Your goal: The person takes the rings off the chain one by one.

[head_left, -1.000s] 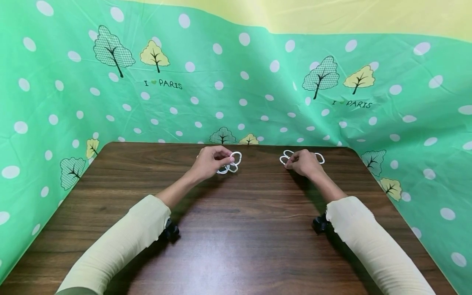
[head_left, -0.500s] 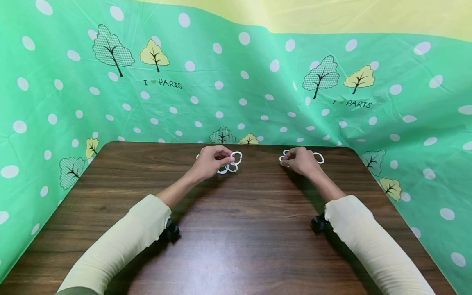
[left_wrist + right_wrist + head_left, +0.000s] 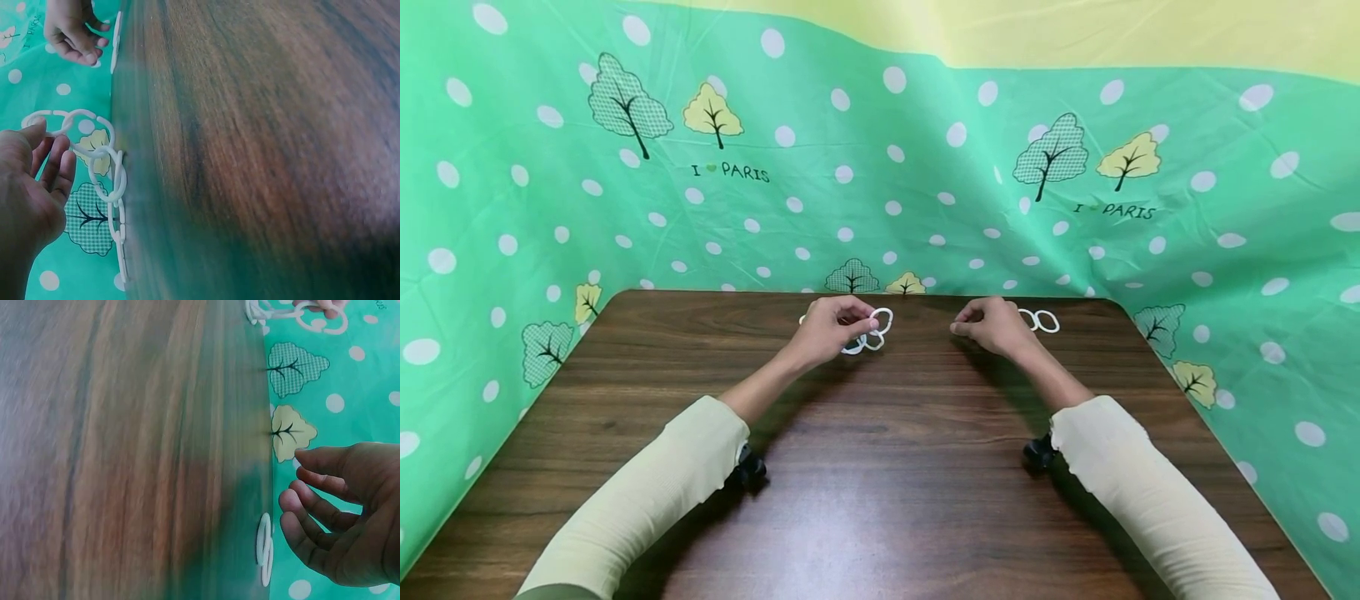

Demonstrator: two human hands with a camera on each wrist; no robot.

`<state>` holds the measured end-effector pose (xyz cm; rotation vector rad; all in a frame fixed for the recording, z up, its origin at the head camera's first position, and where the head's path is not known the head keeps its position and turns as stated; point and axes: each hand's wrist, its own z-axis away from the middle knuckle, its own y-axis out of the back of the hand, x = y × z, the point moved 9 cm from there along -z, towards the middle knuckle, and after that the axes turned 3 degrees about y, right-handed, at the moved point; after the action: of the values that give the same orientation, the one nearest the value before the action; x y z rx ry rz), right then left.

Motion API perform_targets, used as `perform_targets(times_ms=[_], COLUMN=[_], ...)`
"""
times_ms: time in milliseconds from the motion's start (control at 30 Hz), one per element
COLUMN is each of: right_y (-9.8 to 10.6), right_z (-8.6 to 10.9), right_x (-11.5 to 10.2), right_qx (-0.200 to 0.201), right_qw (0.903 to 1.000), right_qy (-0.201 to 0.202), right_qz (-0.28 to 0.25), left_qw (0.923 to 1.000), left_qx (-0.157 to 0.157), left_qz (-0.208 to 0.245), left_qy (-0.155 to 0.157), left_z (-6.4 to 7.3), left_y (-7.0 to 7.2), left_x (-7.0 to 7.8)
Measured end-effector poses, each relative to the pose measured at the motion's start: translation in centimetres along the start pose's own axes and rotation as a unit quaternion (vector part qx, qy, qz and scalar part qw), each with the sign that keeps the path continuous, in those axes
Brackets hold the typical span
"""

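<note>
Pinching a white plastic-looking oval-link chain whose tail lies on the brown wood-grain table, the left hand works best, we judge, with light pressure. The right hand, fingers apart, apparently holds nothing near two further white oval links. The left-wrist view shows us links the head view hides.

Cream sleeves, uneven cuffs; black devices at both wrists.

"I PARIS", with a small green heart set after the "I", is printed twice on the green cloth: once below the left yellow tree, once below the right yellow tree.
</note>
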<state>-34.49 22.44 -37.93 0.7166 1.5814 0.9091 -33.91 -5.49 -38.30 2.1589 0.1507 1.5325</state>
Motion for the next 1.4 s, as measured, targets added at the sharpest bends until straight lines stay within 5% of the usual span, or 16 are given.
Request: perform_targets(times_ms=[900,1167,1400], right_y=[-2.7,-2.9,-2.4], right_z=[-0.4,-0.7,-1.0], right_x=[-5.6,-7.1,-8.9], right_qx=[-0.05,-0.04,-0.01], right_qw=[0.9944,0.9903,0.989], right_qy=[0.045,0.071,0.118], right_qz=[-0.082,-0.113,-0.089], left_qw=[1.0,0.9999,0.9999], left_qx=[0.004,0.004,0.002], left_qz=[-0.004,-0.008,-0.015], left_qy=[0.003,0.005,-0.002], left_z=[0.3,0.1,0.0], left_y=[0.2,0.1,0.1], left_x=[-0.1,-0.3,-0.3])
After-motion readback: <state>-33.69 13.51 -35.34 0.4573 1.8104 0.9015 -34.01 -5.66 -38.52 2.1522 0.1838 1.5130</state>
